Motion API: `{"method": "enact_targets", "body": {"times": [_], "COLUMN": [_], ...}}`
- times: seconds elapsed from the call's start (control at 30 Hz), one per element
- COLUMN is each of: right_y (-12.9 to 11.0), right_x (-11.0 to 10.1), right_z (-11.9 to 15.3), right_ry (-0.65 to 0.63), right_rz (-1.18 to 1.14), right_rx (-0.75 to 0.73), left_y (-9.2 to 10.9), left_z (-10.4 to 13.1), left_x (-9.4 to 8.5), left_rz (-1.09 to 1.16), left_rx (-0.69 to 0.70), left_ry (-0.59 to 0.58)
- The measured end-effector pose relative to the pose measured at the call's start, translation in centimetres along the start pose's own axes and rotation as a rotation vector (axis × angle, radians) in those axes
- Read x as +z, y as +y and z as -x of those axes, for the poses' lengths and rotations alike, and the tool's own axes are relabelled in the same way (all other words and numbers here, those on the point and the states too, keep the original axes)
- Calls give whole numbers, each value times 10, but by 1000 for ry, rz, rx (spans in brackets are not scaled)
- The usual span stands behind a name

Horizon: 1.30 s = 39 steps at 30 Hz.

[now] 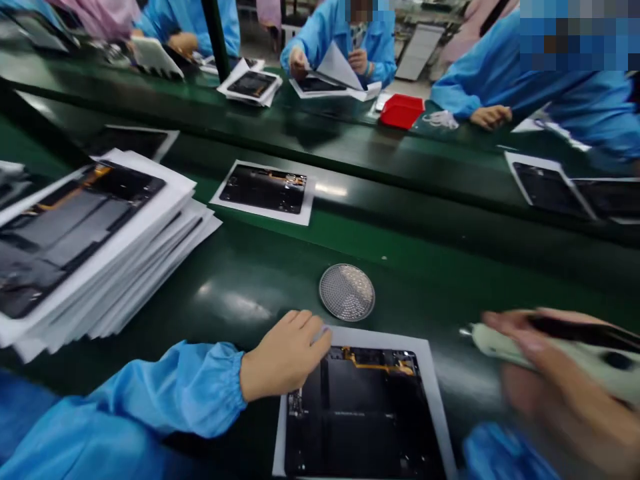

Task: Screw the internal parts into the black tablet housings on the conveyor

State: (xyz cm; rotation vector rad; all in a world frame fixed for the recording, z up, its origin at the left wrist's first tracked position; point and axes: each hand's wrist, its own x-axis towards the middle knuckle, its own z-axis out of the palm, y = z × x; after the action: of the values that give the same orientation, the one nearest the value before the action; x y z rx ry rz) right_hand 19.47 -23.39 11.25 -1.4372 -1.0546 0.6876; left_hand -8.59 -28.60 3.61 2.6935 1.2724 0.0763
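A black device panel [365,413] with orange flex cables lies on a white sheet [434,373] in front of me. My left hand [287,353] rests at the panel's upper left corner, its fingers curled together; what they hold, if anything, is hidden. On the right, my right hand [565,373] is wrapped round a pale green electric screwdriver [505,345], whose tip points left, above the bench. Just beyond the panel sits a round ridged screw tray [347,292] holding many small screws.
At the left stands a tall stack of white sheets [150,267] with panels between them. Another panel [264,189] lies on the middle strip. Across the bench, people in blue work near a red bin [402,111]. A dark post [216,40] rises at upper left.
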Motion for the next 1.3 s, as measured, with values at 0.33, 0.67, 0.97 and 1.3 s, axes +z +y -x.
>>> {"method": "enact_targets", "body": {"times": [0.33, 0.67, 0.97, 1.3], "right_y": [41, 52, 51, 55], "right_x": [92, 98, 99, 99], "right_z": [10, 9, 8, 10], "right_ry": [-256, -278, -284, -295], "right_rz": [-172, -135, -136, -117], "right_rx": [-9, 0, 13, -25], "left_y": [-6, 0, 1, 1], "left_z": [-27, -24, -23, -24], "left_x": [42, 42, 39, 39], "left_rz": [49, 124, 121, 127], "left_rx": [171, 181, 180, 179], "left_ry": [188, 316, 311, 331]}}
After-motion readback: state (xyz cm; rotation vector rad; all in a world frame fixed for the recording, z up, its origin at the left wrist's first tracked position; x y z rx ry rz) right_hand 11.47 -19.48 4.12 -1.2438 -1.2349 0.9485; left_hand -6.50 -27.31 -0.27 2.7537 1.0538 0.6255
